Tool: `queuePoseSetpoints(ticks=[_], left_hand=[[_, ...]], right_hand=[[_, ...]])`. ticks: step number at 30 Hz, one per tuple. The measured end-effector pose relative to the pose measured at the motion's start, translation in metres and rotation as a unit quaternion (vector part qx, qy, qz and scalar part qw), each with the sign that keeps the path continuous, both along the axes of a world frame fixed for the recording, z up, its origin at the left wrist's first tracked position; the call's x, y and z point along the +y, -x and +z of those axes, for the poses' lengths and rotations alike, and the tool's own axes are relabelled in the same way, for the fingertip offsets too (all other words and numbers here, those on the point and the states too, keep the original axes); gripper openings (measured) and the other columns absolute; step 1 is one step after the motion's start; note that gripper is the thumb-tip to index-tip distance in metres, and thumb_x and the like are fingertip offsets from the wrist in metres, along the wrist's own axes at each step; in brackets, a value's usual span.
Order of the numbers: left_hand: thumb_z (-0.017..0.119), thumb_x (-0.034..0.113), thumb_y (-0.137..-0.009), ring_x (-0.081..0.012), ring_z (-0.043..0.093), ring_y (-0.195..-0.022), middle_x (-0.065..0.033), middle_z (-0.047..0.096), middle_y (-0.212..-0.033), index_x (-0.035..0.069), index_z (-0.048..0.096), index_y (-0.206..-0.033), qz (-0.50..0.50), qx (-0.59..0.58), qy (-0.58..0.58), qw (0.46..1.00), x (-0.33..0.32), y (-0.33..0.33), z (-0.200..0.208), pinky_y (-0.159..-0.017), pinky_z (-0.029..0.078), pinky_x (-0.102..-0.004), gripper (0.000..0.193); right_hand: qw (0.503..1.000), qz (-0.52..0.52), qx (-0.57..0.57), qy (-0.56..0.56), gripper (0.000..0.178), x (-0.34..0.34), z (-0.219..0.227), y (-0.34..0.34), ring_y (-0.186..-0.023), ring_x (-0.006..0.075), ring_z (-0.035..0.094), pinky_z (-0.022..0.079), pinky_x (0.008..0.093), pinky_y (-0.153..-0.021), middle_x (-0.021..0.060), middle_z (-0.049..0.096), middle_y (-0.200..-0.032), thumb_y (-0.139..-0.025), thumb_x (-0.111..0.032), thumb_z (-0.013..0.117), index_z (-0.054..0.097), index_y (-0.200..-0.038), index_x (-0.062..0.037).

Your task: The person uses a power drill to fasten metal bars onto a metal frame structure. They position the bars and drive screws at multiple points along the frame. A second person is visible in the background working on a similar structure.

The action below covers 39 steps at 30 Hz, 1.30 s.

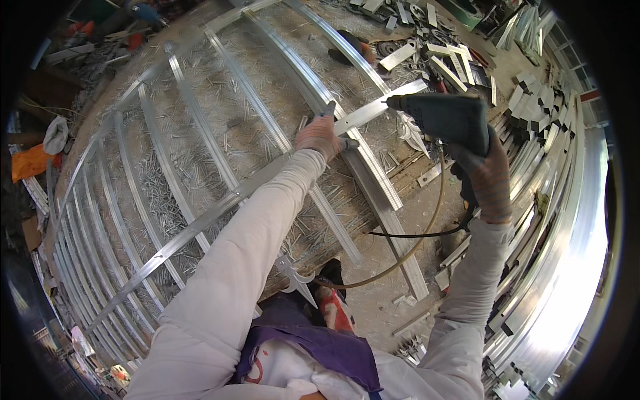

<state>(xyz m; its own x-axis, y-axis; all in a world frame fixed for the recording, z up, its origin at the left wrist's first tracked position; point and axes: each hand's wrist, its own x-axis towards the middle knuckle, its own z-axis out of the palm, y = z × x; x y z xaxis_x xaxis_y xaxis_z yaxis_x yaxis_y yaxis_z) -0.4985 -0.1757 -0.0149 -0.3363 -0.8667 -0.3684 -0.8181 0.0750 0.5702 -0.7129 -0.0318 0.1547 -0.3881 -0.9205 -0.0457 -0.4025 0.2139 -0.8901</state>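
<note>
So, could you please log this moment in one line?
left hand: gloved, on metal crossbar | right hand: gloved, holding dark drill, tip by crossbar | under crossbar: row of metal bars

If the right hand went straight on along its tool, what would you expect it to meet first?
Led by its dark pistol-shaped tool, the right hand would probably meet the slanting metal crossbar first, near its upper-right end; depth is unclear, so they may be touching.

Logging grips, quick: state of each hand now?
Left hand: on the silver crossbar; whether closed on it cannot be told.
Right hand: closed, holding the dark power tool.
</note>
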Motion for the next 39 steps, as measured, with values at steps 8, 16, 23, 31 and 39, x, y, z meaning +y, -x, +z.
queuePoseSetpoints(ticks=[8, 16, 23, 31, 39], left_hand=[[0.082, 0.051, -0.065, -0.0365, 0.056, -0.117, -0.0254, 0.049, -0.134, 0.009, 0.013, -0.151, 0.006, -0.031, 0.003, 0.999, 0.001, 0.005, 0.007, -0.097, 0.048, -0.0417, 0.117], [0.083, 0.052, -0.063, -0.0352, 0.055, -0.119, -0.0247, 0.052, -0.133, 0.007, 0.014, -0.150, 0.017, -0.101, 0.022, 0.994, 0.001, 0.012, 0.010, -0.099, 0.045, -0.0414, 0.120], [0.082, 0.057, -0.060, -0.0358, 0.056, -0.117, -0.0263, 0.052, -0.132, 0.009, 0.010, -0.151, 0.019, -0.096, 0.038, 0.994, -0.001, 0.009, -0.002, -0.097, 0.048, -0.0422, 0.126], [0.084, 0.052, -0.059, -0.0353, 0.053, -0.121, -0.0239, 0.048, -0.137, 0.007, 0.012, -0.151, 0.024, -0.087, 0.033, 0.995, -0.001, 0.011, -0.008, -0.101, 0.045, -0.0420, 0.125], [0.084, 0.049, -0.061, -0.0350, 0.055, -0.119, -0.0250, 0.052, -0.132, 0.006, 0.014, -0.150, 0.015, -0.075, 0.041, 0.996, 0.000, 0.016, -0.004, -0.099, 0.046, -0.0414, 0.121]], right_hand=[[0.950, -0.164, -0.260, 0.051, 0.046, 0.092, -0.104, 0.017, -0.061, 0.0143, 0.060, 0.051, 0.0271, -0.053, 0.0060, 0.062, -0.086, -0.077, -0.010, 0.076, 0.052, -0.115, -0.0018], [0.923, -0.189, -0.332, 0.044, 0.047, 0.094, -0.176, -0.004, -0.065, 0.0139, 0.059, 0.052, 0.0287, -0.057, 0.0064, 0.062, -0.090, -0.080, -0.010, 0.074, 0.049, -0.119, -0.0028], [0.916, -0.180, -0.358, 0.026, 0.045, 0.070, -0.195, -0.014, -0.064, 0.0130, 0.059, 0.050, 0.0267, -0.056, 0.0051, 0.062, -0.087, -0.080, -0.011, 0.074, 0.051, -0.118, -0.0032], [0.883, -0.175, -0.435, -0.025, 0.040, 0.062, -0.216, -0.002, -0.063, 0.0129, 0.059, 0.051, 0.0269, -0.056, 0.0048, 0.063, -0.086, -0.080, -0.016, 0.074, 0.056, -0.113, -0.0028], [0.897, -0.148, -0.415, -0.044, 0.040, 0.055, -0.240, 0.015, -0.084, 0.0115, 0.059, 0.049, 0.0266, -0.074, 0.0034, 0.064, -0.101, -0.086, -0.023, 0.070, 0.057, -0.117, -0.0023]])
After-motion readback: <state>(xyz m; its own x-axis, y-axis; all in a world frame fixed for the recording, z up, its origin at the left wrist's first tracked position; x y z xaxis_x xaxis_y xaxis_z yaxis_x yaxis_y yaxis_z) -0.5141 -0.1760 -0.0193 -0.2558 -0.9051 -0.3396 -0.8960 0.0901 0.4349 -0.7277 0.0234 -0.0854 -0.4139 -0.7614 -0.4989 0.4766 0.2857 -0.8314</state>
